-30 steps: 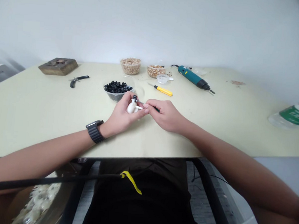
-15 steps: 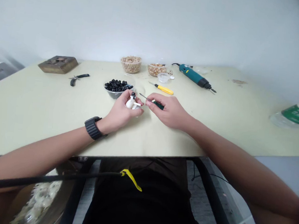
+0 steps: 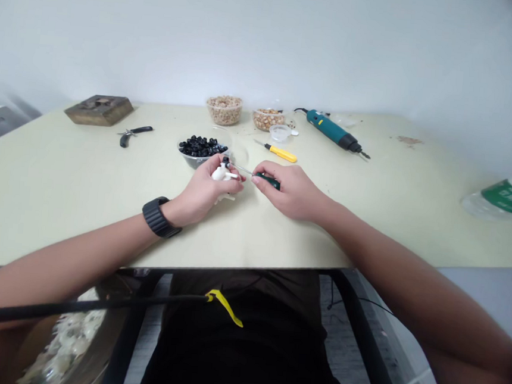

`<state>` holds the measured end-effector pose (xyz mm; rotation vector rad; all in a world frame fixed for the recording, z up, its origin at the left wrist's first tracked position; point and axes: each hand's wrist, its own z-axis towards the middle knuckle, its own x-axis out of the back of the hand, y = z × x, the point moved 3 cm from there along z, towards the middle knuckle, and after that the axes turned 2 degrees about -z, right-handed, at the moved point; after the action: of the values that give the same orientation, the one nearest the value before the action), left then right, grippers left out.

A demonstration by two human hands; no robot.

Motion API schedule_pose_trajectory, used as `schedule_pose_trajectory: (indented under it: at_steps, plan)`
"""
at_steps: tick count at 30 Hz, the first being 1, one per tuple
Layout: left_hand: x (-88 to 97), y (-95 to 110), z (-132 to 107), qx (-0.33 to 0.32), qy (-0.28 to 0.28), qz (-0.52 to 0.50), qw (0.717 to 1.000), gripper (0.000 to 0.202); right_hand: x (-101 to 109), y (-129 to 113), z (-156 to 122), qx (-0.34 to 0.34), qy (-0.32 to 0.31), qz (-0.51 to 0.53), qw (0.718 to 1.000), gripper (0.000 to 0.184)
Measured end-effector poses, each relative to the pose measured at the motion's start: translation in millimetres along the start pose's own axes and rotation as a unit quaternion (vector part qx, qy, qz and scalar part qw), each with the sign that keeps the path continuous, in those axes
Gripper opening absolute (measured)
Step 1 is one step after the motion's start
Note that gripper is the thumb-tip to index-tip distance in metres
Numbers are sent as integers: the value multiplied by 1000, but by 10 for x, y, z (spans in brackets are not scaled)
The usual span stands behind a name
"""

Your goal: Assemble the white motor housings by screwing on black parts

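My left hand [image 3: 205, 189] is closed around a white plastic part [image 3: 222, 175] with a small black piece [image 3: 226, 161] on its top; the fingers hide some of it. A screwdriver [image 3: 268, 180] with a dark green handle is gripped in my right hand [image 3: 288, 190]. Its thin metal shaft points left, and the tip is at the black piece, though whether it touches I cannot tell. Just behind my left hand stands a clear bowl of small black plastic pieces [image 3: 202, 147].
Behind my hands lie a yellow-handled tool [image 3: 282, 153], a small clear cup [image 3: 279, 133], two bowls of small tan parts [image 3: 224, 111] [image 3: 267, 120] and a green electric screwdriver [image 3: 333, 131]. Pliers [image 3: 134, 133] and a metal block [image 3: 99, 111] lie left, a bottle [image 3: 511, 193] right.
My left hand has shifted slightly left and turned the white part. The screwdriver's shaft has tilted down to the left, its tip now at the black piece.
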<state>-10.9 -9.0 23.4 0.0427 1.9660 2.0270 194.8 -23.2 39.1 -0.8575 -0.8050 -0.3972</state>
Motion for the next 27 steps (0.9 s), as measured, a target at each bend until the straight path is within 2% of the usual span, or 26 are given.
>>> schedule_pose_trajectory:
  at_steps: [4,8,27]
  plan:
    - [-23,42,-22,21,-17,-15,1000,49,27,-44,-5,37,29,10,999,34]
    - [-27,51,-28,29,-28,-22,999,47,46,-68,-6,46,37,13,998,34]
    - [-16,26,-39,35,-29,-12,999,46,65,-22,9,-7,-4,43,999,37]
